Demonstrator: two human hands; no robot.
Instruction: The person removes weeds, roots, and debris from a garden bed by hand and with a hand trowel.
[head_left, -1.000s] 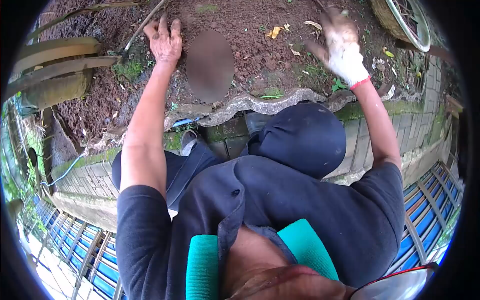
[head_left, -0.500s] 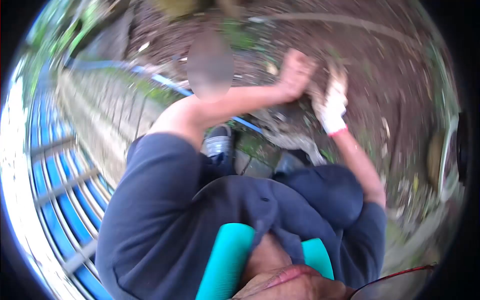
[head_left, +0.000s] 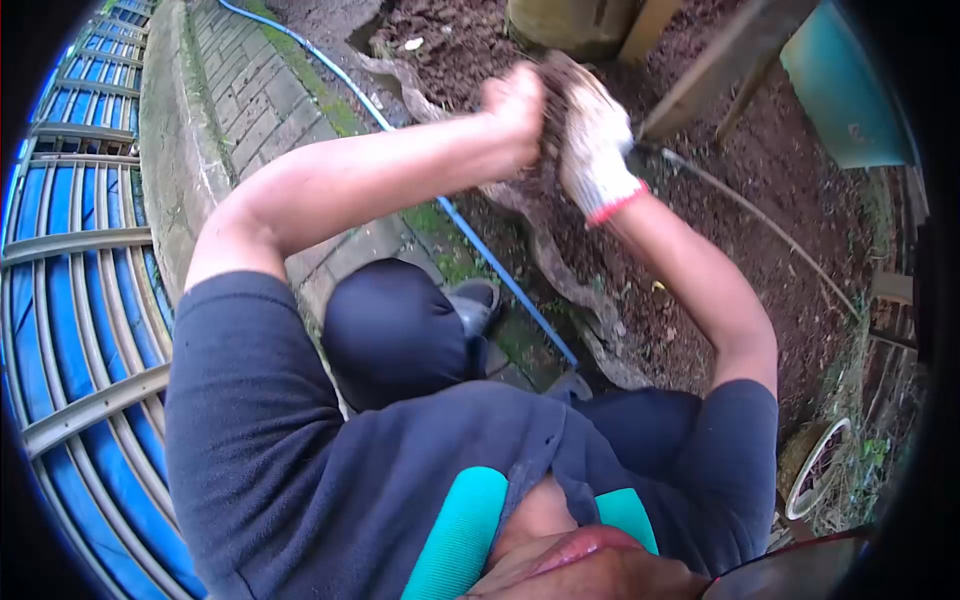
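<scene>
My bare left hand is closed, its fingers curled against a dark brown clump of soil. On the other side of the clump is my right hand, in a soil-stained white knitted glove with a red cuff. Its fingers bend over the top of the clump. Both hands are raised in front of me, close together, above the soil bed. The clump partly hides the fingertips of both hands.
A blue hose runs along the brick path, beside the bed's wavy edging. Wooden posts and a teal panel stand ahead right. A thin pipe crosses the soil. Blue sheeting with metal bars lies left.
My hands have moved forward and left in view, and come together around the soil clump. The view has turned, bringing the wooden posts and teal panel into sight.
</scene>
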